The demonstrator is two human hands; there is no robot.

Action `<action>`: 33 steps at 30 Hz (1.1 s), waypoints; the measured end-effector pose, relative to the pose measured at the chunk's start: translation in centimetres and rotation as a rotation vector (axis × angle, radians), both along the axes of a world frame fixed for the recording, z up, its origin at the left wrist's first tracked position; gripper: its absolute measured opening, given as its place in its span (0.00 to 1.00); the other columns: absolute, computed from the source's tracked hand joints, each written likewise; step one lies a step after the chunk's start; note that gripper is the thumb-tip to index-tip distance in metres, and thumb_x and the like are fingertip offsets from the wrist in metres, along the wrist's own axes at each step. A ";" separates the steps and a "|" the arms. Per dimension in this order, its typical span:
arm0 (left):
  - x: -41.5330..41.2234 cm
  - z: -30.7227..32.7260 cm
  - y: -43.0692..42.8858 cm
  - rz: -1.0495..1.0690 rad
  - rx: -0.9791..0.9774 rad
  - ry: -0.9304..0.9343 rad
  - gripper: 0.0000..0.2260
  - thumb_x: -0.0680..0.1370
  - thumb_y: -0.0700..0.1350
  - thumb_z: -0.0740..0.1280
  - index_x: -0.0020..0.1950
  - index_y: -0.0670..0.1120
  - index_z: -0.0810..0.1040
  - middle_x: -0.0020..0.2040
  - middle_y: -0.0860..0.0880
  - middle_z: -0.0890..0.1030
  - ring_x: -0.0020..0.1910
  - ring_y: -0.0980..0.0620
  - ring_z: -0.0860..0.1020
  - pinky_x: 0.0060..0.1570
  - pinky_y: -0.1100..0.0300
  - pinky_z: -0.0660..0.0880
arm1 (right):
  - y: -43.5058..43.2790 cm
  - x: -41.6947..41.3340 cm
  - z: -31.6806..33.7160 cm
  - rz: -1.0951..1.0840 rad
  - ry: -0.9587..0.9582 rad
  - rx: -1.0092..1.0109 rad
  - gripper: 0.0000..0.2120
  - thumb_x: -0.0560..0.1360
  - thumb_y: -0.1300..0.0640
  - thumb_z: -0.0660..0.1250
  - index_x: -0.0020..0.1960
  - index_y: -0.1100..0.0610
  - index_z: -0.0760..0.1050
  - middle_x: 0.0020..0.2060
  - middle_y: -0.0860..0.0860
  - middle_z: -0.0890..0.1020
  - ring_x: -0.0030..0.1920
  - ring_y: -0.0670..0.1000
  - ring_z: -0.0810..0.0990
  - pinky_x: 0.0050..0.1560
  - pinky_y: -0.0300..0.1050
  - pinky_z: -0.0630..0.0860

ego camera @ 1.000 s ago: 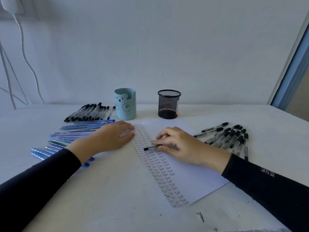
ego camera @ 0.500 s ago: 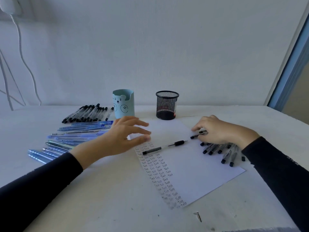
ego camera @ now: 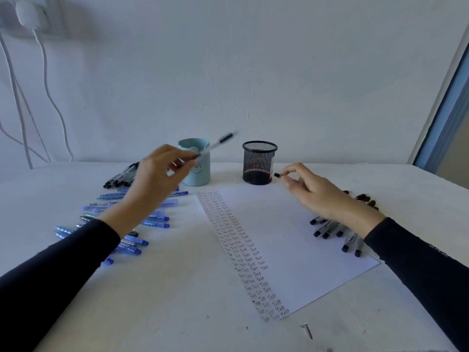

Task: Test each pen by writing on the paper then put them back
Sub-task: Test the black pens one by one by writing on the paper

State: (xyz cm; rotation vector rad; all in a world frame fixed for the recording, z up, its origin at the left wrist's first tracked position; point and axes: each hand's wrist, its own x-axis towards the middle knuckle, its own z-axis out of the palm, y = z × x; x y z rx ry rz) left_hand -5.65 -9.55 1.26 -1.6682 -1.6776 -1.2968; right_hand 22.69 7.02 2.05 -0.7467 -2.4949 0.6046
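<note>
Against a plain white wall (ego camera: 279,72), a white charger (ego camera: 29,13) with cables (ego camera: 48,80) trailing down at left. A blue door frame (ego camera: 446,107) at right. On the white table (ego camera: 177,313), a small screw (ego camera: 307,330) near the front edge.

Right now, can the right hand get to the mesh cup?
Probably yes. The right hand hovers just beside the mesh cup, pinching a black pen, and nothing lies between them.
</note>
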 end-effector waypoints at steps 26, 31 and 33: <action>-7.8 -1.4 2.1 0.699 -0.583 0.065 0.14 0.79 0.49 0.66 0.39 0.41 0.83 0.41 0.44 0.76 0.37 0.44 0.75 0.35 0.56 0.69 | -4.7 -1.8 -0.1 0.294 0.258 -0.843 0.25 0.82 0.43 0.53 0.60 0.61 0.77 0.45 0.62 0.85 0.41 0.56 0.84 0.40 0.47 0.81; -5.4 -0.5 1.5 0.532 -0.545 -0.035 0.11 0.79 0.52 0.64 0.46 0.47 0.83 0.43 0.50 0.76 0.39 0.50 0.75 0.37 0.58 0.69 | -5.2 -1.7 -0.9 0.290 0.141 -0.619 0.06 0.76 0.55 0.71 0.43 0.58 0.78 0.33 0.52 0.82 0.32 0.48 0.75 0.33 0.38 0.72; -3.2 -1.0 1.0 0.307 -0.536 -0.144 0.09 0.78 0.51 0.66 0.50 0.48 0.83 0.44 0.53 0.78 0.41 0.54 0.77 0.41 0.57 0.73 | -5.5 -1.6 -0.9 0.301 0.139 -0.609 0.05 0.76 0.56 0.70 0.44 0.58 0.78 0.33 0.52 0.83 0.31 0.47 0.75 0.32 0.38 0.71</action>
